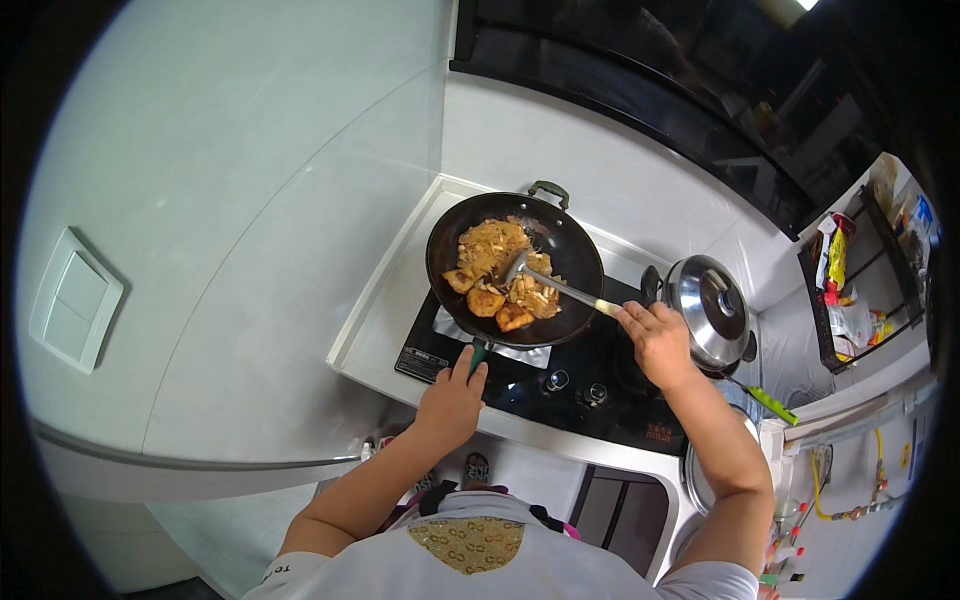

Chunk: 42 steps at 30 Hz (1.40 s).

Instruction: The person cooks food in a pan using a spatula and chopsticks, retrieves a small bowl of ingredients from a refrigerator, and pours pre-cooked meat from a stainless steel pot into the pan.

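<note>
Overhead view of a person at a black cooktop. The right hand (655, 338) was clenched around the pale handle end of a metal spatula (545, 280), whose blade lay among the food at the middle of the wok (514, 268). The left hand (450, 400) gripped the wok's green handle (479, 352) at the near rim, steadying the pan over the left burner. Inside the wok, several browned, golden pieces (490, 300) sat toward the near side, with a heap of paler shredded food (490, 245) just behind them. Judged from the colour, the pieces were already well fried and the cooking was far along; the two portions looked only partly mixed, so stirring and plating appeared to remain. A lidded steel pot (708, 308) stood on the right burner, just beside the right hand. The burner knobs (575, 387) lay between the forearms, and a wall shelf of packets (860, 280) hung further right.
</note>
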Tool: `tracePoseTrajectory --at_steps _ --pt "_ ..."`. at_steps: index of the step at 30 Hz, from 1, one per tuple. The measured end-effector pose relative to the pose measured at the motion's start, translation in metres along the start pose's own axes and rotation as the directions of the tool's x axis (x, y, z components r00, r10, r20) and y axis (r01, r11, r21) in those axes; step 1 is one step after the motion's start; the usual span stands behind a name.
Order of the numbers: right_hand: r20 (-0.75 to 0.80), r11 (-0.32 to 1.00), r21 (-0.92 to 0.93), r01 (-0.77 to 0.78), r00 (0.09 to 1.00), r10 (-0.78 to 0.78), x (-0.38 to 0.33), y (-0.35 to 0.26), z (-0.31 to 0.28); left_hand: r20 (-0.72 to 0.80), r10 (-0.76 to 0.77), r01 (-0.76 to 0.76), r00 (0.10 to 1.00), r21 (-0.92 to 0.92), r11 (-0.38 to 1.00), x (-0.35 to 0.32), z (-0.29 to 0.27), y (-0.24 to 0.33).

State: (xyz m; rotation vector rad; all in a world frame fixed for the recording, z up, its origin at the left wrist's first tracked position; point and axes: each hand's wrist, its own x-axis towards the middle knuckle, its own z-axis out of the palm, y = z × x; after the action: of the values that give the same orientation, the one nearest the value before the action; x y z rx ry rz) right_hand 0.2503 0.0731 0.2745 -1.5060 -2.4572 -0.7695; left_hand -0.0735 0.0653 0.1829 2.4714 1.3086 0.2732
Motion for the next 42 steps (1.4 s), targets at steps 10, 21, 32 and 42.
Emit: tracePoseTrajectory --at_steps 10,21,32,42 --pt "0.266 0.61 0.387 -0.692 0.717 0.644 0.001 0.012 0.035 -0.008 0.002 -0.002 1.0 -0.013 1.0 0.0 0.0 -0.001" --pt "0.82 -0.075 0.497 -0.865 0.439 0.368 0.069 0.053 0.095 -0.102 0.061 -0.056 0.993 0.052 0.997 -0.001 0.004 -0.003" --pt "0.936 -0.716 0.272 -0.643 0.349 0.043 0.002 0.028 0.096 -0.09 0.06 -0.056 0.994 0.053 0.997 -0.001 0.005 -0.004" --pt "0.274 0.387 0.683 -0.619 0.708 0.651 0.0 -0.009 0.077 -0.002 -0.012 0.012 1.0 0.017 1.0 0.001 -0.001 0.003"
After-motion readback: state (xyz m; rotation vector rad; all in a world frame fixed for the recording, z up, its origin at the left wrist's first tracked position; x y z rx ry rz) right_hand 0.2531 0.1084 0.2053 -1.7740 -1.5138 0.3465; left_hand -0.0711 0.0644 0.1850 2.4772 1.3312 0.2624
